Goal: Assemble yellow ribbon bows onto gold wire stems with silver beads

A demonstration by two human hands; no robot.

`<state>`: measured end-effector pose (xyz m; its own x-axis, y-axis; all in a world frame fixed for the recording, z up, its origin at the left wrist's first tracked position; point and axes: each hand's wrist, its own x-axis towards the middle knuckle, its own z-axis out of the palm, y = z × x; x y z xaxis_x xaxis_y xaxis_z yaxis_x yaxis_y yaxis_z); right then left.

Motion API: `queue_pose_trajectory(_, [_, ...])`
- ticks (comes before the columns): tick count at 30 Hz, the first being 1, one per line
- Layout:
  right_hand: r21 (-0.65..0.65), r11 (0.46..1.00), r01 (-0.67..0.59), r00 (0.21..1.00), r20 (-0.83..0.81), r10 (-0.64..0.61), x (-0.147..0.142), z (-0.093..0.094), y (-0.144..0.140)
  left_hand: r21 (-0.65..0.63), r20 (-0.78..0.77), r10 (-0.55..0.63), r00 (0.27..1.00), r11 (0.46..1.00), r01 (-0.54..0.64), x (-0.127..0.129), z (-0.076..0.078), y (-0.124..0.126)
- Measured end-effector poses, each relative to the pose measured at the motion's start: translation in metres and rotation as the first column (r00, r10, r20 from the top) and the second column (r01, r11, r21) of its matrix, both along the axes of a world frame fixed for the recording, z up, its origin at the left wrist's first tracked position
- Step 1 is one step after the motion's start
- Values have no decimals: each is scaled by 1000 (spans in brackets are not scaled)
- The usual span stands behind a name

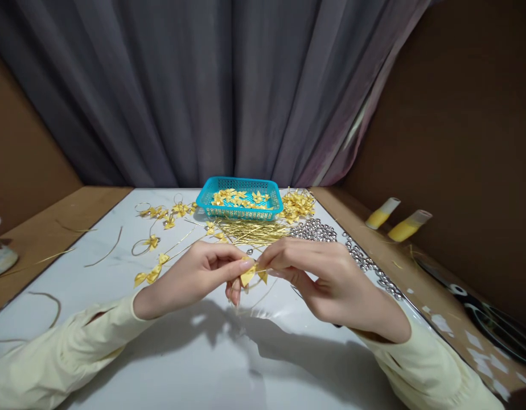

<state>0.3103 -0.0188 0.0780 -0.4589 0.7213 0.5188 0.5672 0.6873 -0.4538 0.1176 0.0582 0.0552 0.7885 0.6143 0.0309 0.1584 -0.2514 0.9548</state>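
Observation:
Both hands meet over the middle of the white board. Between the thumb and fingers of my left hand (203, 270) is a small yellow ribbon bow (248, 276), its tails pointing down. My right hand (323, 273) pinches at the bow's right side, thumb and fingertips closed together. Whether a gold wire is also in that pinch is hidden by the fingers. Just beyond the fingertips lies a single silver bead (250, 251). A pile of straight gold wire ties (254, 232) is spread behind the hands.
Farther back stands a blue basket (239, 214) with yellow bows inside. Finished-looking bows with wire (298, 205) are heaped at its right. Silver beads (314, 229) trail along the right edge. Two yellow thread spools (410, 225) and black-handled scissors (489, 319) lie right.

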Motion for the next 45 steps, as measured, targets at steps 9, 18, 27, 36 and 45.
queue_pose_trajectory(9, [-37,997,64,998,-25,-65,0,1,1,77,-1,2,1000,997,-2,0,-3,-1])
queue_pose_trajectory(18, [-399,914,79,893,-380,-243,2,16,-10,630,125,22,992,770,-96,0,-10,-4])
queue_pose_trajectory(27, [-636,755,-161,657,-640,-398,33,-5,-57,619,138,-44,989,783,-51,0,-9,-6])
queue_pose_trajectory(36, [-756,602,-257,591,-616,-521,27,-37,-89,430,96,128,987,889,-157,2,-7,-6])
queue_pose_trajectory(45, [-690,713,-123,590,-629,-507,11,-61,-78,245,62,137,989,958,-149,4,-8,-6])
